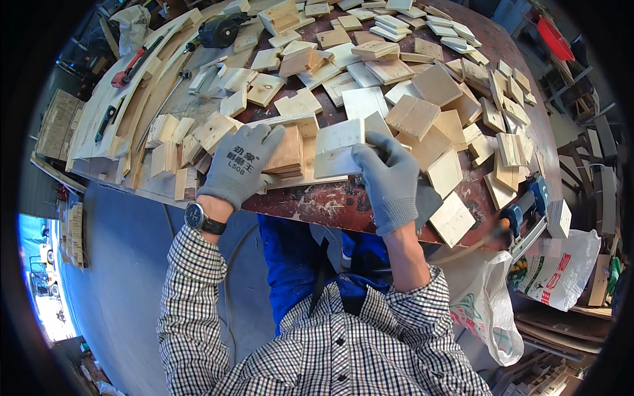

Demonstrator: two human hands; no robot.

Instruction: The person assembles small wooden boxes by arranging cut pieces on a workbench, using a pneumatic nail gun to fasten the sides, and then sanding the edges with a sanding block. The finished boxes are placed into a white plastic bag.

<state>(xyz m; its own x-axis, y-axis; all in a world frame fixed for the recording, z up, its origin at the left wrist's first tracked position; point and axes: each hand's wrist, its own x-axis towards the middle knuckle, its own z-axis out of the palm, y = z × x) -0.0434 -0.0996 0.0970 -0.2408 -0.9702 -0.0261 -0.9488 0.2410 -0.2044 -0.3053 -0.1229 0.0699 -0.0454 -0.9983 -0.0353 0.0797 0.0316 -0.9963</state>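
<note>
a pale square wooden board (pixel 338 148) sits near the table's front edge, gripped along its right side by the gloved right hand (pixel 391 178). the gloved left hand (pixel 241 165) clasps a stack of wooden pieces (pixel 288 155) just beside it. loose wood offcuts (pixel 422 99) cover the dark red table (pixel 330 201).

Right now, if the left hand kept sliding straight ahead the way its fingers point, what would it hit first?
The left hand already rests on a small stack of wooden squares. Going on, it would probably push that stack into the pale wooden board the right hand holds.
</note>
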